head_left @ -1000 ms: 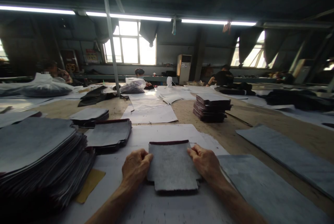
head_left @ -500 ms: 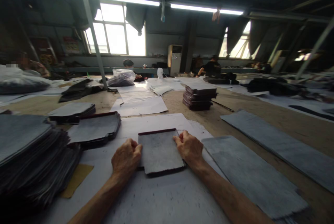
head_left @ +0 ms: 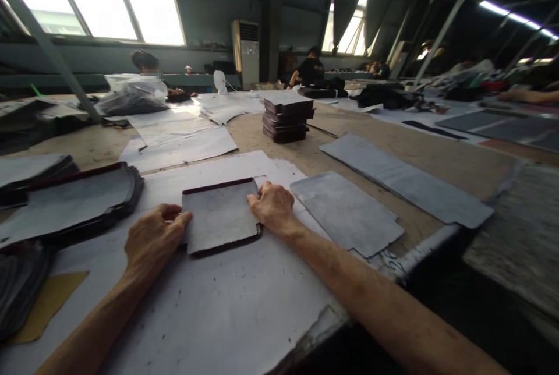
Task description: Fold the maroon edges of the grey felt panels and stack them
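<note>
A small stack of grey cut pieces with dark red edges (head_left: 218, 215) lies on white paper (head_left: 209, 311) in front of me. My left hand (head_left: 151, 241) presses against the stack's left side with its fingers curled at the edge. On the opposite side my right hand (head_left: 273, 207) grips the stack, fingers bent over its rim. Both hands hold the stack between them.
A larger stack of grey pieces (head_left: 74, 200) sits to the left, and another dark stack (head_left: 286, 116) stands further back. Long grey sheets (head_left: 402, 180) and a shorter one (head_left: 345, 212) lie to the right near the table's edge (head_left: 419, 253). Other people work at the far tables.
The view has swung right and down, so the table's right edge now shows. My hands still clasp the same stack, which sits slightly turned.
</note>
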`<state>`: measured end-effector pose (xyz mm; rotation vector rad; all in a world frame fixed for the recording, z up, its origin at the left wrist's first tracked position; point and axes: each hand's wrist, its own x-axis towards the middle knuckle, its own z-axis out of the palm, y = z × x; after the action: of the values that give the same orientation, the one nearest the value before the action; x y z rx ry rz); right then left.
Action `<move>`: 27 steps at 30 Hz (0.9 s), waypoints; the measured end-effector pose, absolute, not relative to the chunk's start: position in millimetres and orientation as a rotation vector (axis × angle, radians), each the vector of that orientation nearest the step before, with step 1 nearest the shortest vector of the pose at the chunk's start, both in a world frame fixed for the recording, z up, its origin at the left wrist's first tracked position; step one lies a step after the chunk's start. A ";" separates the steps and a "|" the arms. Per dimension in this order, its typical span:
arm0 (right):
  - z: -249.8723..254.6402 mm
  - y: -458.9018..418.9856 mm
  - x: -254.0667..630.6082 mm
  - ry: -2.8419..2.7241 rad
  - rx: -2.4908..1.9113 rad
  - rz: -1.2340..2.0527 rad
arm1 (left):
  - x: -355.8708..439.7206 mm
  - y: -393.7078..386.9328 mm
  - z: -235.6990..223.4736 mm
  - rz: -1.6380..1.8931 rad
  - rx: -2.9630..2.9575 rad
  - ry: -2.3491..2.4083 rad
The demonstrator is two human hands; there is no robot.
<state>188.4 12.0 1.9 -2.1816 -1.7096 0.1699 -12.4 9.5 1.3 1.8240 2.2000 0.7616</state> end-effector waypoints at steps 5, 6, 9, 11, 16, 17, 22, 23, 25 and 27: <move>12.5 3.1 194.0 -1.692 -2.142 0.040 | -12.3 7.9 2.6 0.784 1.792 2.249; 16.4 -2.2 198.2 -1.689 -2.130 -0.005 | -13.2 7.6 2.0 0.813 1.786 2.260; 27.4 -28.1 219.4 -1.729 -2.106 -0.113 | -17.6 8.0 -1.4 0.899 1.775 2.289; 31.5 -51.6 239.4 -1.787 -2.109 -0.157 | -19.6 8.3 -3.9 0.942 1.767 2.304; 25.1 -102.2 286.4 -1.892 -2.111 -0.186 | -8.6 0.2 -2.2 1.137 1.936 2.274; 21.6 -107.2 292.4 -1.911 -2.090 -0.179 | -4.5 -3.5 -1.2 1.210 1.991 2.233; 7.7 -109.0 306.7 -1.962 -1.962 -0.137 | 8.4 -21.8 -6.4 1.526 2.322 1.790; 6.9 -107.0 308.2 -1.970 -1.940 -0.125 | 9.4 -24.2 -9.6 1.543 2.409 1.678; 7.4 -102.9 311.2 -1.982 -1.907 -0.093 | 12.4 -28.1 -15.9 1.516 2.622 1.415; 9.7 -99.5 314.2 -1.971 -1.896 -0.048 | 19.2 -32.2 -19.6 1.387 2.808 1.116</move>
<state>314.2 -99.5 9.7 -1.8959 -1.9710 -0.0478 19.2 -32.2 -19.6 2.8076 1.1157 1.3870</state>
